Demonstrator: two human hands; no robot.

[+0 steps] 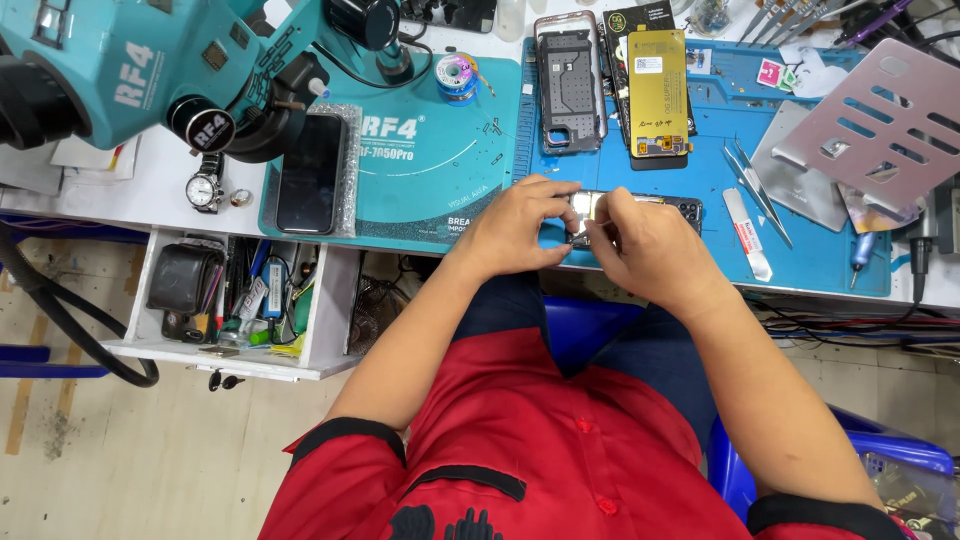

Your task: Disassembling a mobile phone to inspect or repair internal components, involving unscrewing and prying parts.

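Pinched from both ends: opened phone point(640, 212) at the blue mat's point(820, 250) near edge, left hand point(515, 232) and right hand point(645, 250) each with grip pressed together on it. Could have slipped off the counter point(160, 185); tweezers point(757, 190) lay just right.

**Gloss, Rubber and Bare Metal on the Tabletop**

The opened phone point(640, 212) is showing glossy, reflective metal inside. The blue work mat point(700, 150) is looking matt and rubbery, like the teal mat point(430, 170). The perforated plate point(880, 120) is showing brushed grey metal; the tweezers point(757, 185) are gleaming as smooth steel. The black phone point(308, 172) is lying glossy on bubble wrap. The red shirt point(560, 440) is looking like smooth cloth.
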